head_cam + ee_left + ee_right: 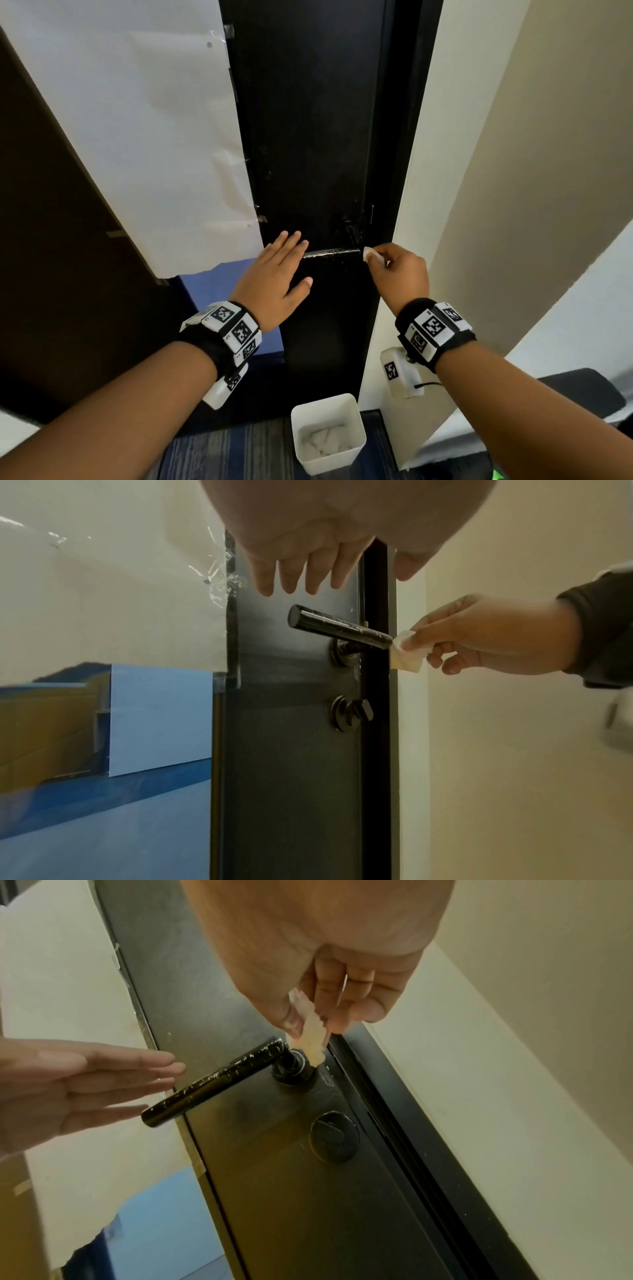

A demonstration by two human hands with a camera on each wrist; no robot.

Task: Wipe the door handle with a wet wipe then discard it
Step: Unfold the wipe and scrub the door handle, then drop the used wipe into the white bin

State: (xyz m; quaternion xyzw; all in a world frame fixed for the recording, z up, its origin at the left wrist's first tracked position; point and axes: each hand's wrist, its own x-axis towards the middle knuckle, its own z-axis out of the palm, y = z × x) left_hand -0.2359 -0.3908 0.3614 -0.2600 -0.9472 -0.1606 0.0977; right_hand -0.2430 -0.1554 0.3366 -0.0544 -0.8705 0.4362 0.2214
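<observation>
A black lever door handle (331, 253) (339, 627) (212, 1083), streaked with white smears, sticks out from the dark door (308, 137). My right hand (399, 270) (486, 637) (325, 996) pinches a small folded white wet wipe (371, 254) (405, 653) (310, 1039) at the handle's pivot end, beside the rosette. My left hand (277, 274) (301, 569) (85, 1085) is spread flat with straight fingers near the handle's free end, holding nothing. On the floor below stands a white bin (356, 435) with crumpled wipes inside.
A thumb-turn lock (351, 712) (334, 1135) sits below the handle. White paper (137, 137) is taped over the panel left of the door. A cream wall (513, 171) runs along the right. Striped carpet (222, 455) covers the floor.
</observation>
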